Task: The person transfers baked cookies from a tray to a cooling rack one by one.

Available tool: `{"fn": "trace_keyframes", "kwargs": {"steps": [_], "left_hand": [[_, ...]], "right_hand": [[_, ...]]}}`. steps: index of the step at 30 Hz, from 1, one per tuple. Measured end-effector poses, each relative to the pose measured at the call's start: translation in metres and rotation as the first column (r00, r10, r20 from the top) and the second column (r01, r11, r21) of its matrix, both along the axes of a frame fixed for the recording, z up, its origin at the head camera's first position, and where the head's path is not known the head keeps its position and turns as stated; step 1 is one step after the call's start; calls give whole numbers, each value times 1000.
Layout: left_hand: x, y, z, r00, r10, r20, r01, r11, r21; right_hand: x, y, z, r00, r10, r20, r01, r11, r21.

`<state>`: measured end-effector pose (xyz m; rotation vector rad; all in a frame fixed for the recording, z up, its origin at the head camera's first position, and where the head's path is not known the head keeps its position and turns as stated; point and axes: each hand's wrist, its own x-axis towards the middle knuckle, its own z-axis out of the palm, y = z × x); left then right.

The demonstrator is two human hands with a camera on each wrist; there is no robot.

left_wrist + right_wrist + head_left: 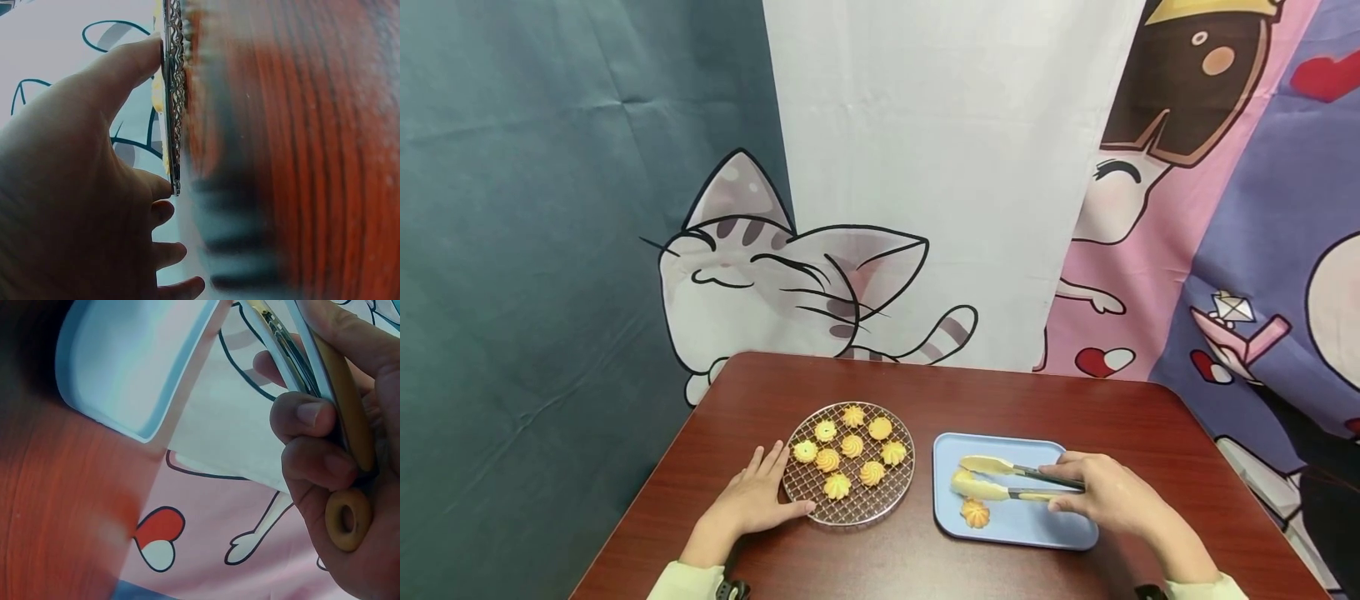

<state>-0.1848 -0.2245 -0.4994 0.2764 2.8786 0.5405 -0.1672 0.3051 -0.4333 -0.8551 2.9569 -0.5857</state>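
Note:
A round wire rack (887, 496) carries several piped, swirl-shaped cookies (852, 447). My left hand (756, 496) lies at its left edge with thumb and fingers spread; in the left wrist view the thumb (128, 65) and a fingertip touch the rim. My right hand (1112, 492) grips a pair of food tongs (1015, 494) with cream tips and dark arms over the blue tray (1045, 533). The tong tips stand on either side of one cookie (961, 477), which they partly hide. Another cookie (975, 512) lies on the tray just in front of them.
The rack and tray stand side by side on a reddish-brown wooden table (910, 567), with a gap between them. Behind the table hangs a cloth backdrop (940, 183) with cartoon figures. The table's far edge runs close to this cloth.

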Motion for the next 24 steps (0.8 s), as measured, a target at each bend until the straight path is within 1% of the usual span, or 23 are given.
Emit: {"fn": "trace_keyframes", "kwargs": {"steps": [6,13,17,24], "left_hand": [[-1,-1,-1,1000,0,-1,0,1000,12],[0,-1,-3,1000,-5,-7,5,1000,9],[0,-1,-2,1000,-2,-10,2,1000,9],[0,0,-2,1000,-4,-15,4,1000,6]], "right_hand": [[-3,-2,1,1000,-19,13,19,999,27],[-5,-3,-2,999,-25,31,24,999,23],[-4,-3,-2,999,-35,32,34,999,34],[-1,-3,-6,999,-29,-14,30,999,30]]}}
